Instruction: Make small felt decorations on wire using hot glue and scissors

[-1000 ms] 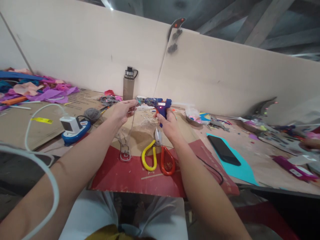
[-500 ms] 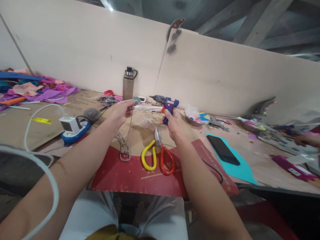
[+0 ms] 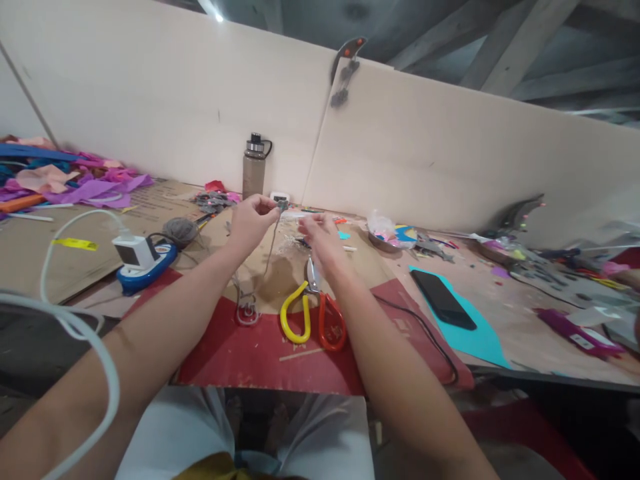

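Note:
My left hand (image 3: 256, 223) is raised above the cardboard, thumb and fingers pinching a small grey piece (image 3: 283, 205). From that piece a grey yarn strand (image 3: 271, 250) hangs down to loose loops (image 3: 247, 313) on the red part of the board. My right hand (image 3: 320, 240) is to the right of it, fingers stretched leftward and slightly apart, with nothing visible in them. Below the right hand lie scissors (image 3: 314, 285) with one yellow and one red handle. The glue gun is mostly hidden behind the right hand; a dark bit and an orange bit show around it.
A grey yarn ball (image 3: 181, 230) and a blue power strip (image 3: 145, 268) with a white charger are at left. A bottle (image 3: 254, 167) stands by the partition. At right are a bowl (image 3: 385, 243) and a phone (image 3: 443, 298) on turquoise sheet. Another person's hand shows far right.
My right hand has let go of the blue glue gun and moved left, closer to my left hand. The left hand has shifted slightly right, still pinching the small piece.

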Action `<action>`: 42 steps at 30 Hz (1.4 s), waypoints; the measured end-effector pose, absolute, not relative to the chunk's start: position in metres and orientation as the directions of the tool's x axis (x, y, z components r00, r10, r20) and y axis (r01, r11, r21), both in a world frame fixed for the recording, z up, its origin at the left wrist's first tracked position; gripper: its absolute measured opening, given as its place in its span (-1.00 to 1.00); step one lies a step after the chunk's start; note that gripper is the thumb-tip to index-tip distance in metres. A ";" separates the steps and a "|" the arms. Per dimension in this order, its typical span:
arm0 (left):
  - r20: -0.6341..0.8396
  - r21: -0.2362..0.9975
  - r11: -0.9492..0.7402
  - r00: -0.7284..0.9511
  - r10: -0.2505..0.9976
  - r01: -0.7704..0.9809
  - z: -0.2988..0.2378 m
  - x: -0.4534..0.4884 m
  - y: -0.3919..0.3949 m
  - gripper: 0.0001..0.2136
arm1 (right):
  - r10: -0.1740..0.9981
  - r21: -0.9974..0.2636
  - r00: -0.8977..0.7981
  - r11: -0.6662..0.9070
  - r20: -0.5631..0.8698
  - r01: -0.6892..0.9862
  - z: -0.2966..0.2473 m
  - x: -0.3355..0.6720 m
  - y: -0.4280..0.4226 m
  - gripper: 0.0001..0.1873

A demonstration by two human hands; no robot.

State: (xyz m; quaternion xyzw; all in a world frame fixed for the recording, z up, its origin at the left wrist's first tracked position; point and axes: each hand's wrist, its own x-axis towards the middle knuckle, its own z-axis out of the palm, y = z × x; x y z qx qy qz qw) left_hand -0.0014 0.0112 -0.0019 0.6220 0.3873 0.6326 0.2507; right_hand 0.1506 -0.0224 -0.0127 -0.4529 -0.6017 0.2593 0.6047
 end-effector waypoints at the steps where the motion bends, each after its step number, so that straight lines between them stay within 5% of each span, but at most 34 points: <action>1: 0.620 0.776 -0.589 -0.095 0.779 0.225 -0.001 -0.002 0.009 -0.88 | 0.908 -0.910 0.069 0.414 0.413 0.009 -0.011 0.139 -0.024 -0.78; 2: 0.639 0.754 -0.598 -0.091 0.764 0.271 -0.001 -0.002 0.007 -0.88 | 0.926 -0.914 0.002 0.372 0.377 -0.161 -0.010 0.128 -0.024 -0.74; 5: 0.668 0.716 -0.608 -0.084 0.739 0.342 -0.001 -0.003 0.006 -0.89 | 0.946 -0.928 -0.010 0.315 0.324 -0.199 -0.010 0.112 -0.022 -0.68; 8: 0.628 0.754 -0.587 -0.064 0.775 0.293 -0.001 -0.001 0.007 -0.87 | 0.915 -0.919 0.085 0.393 0.395 0.041 -0.011 0.118 -0.019 -0.74; 12: 0.521 0.851 -0.520 -0.002 0.853 0.074 0.000 0.005 0.005 -0.82 | 0.753 -0.717 0.123 0.545 0.647 0.434 -0.008 0.134 -0.019 -0.97; 17: 0.469 0.883 -0.465 0.090 0.878 -0.064 -0.001 0.008 0.003 -0.79 | 0.623 -0.539 0.103 0.568 0.775 0.622 -0.007 0.142 -0.019 -0.93; 42: 0.391 0.920 -0.352 0.324 0.861 -0.172 -0.002 0.011 -0.001 -0.83 | 0.618 -0.429 0.047 0.486 0.785 0.762 -0.003 0.150 -0.022 -0.70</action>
